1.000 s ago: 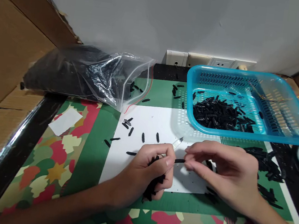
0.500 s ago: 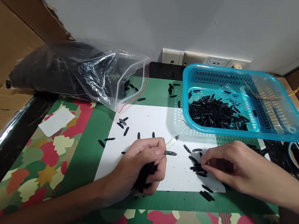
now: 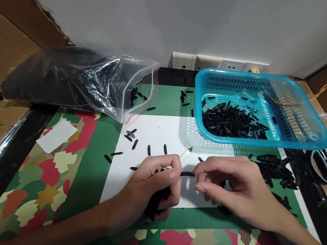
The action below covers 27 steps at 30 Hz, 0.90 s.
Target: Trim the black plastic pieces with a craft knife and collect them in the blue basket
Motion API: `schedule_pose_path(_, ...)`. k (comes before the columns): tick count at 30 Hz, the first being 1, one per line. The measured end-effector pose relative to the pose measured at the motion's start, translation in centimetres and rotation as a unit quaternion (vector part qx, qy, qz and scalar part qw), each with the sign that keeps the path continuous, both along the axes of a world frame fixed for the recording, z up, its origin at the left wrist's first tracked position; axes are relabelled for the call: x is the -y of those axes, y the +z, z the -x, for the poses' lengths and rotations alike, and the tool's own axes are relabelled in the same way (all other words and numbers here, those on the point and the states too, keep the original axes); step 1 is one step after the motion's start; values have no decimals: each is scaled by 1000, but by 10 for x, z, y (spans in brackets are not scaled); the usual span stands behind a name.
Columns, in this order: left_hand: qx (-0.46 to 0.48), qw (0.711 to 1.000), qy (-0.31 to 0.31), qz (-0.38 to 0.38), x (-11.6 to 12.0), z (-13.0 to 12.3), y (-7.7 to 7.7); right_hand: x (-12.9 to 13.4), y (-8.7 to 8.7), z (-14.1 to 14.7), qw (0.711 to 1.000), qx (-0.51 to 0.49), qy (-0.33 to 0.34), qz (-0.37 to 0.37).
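Observation:
My left hand [image 3: 158, 189] is closed around a clump of small black pieces [image 3: 156, 205]. Between its thumb and index finger it pinches one slim black piece [image 3: 187, 174], which sticks out to the right. My right hand [image 3: 227, 182] is curled beside it, thumb and index fingertips a little apart, the index fingertip at the piece's outer end. What lies behind the right fingers is hidden. A pale, narrow tool with a dark pointed tip [image 3: 186, 154] shows just beyond my left hand, over the white paper [image 3: 162, 128].
A blue basket [image 3: 256, 143] with many black pieces stands at the back right, scissors [image 3: 323, 168] to its right. A pile of black pieces [image 3: 273, 170] lies below the basket. At the back left rests a zip bag [image 3: 91, 82] of black contents. Loose pieces [image 3: 130, 134] are scattered about.
My right hand has moved left from the pieces on the paper to the one held in my left hand. My left hand stays closed. The view has shifted slightly.

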State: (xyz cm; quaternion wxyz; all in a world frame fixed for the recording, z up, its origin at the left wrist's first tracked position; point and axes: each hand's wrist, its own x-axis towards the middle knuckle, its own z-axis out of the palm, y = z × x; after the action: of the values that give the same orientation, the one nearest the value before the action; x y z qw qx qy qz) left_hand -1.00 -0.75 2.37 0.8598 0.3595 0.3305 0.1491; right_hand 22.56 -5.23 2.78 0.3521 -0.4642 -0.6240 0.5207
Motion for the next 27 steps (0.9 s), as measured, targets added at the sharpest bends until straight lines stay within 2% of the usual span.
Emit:
schedule_pose_path(4,0,1000,-3,-8,0,-1,0,0,-6,8,999,-26,-8,42)
schedule_pose_path(11,-2,1000,-6,-16,0,0,-1,1,-6,8,999,-20,-11,23)
schedule_pose_path(14,1,1000,-8,-17,1,1,0,1,-5,8,999,-23,-17,37)
schedule_pose_path(22,-2,1000,-6,-13,0,1,2,0,-8,13,987,-115,-28,105)
schedule_pose_path(27,-9,1000,-6,-10,1,0,2,1,-10,12,981,-148,-35,120)
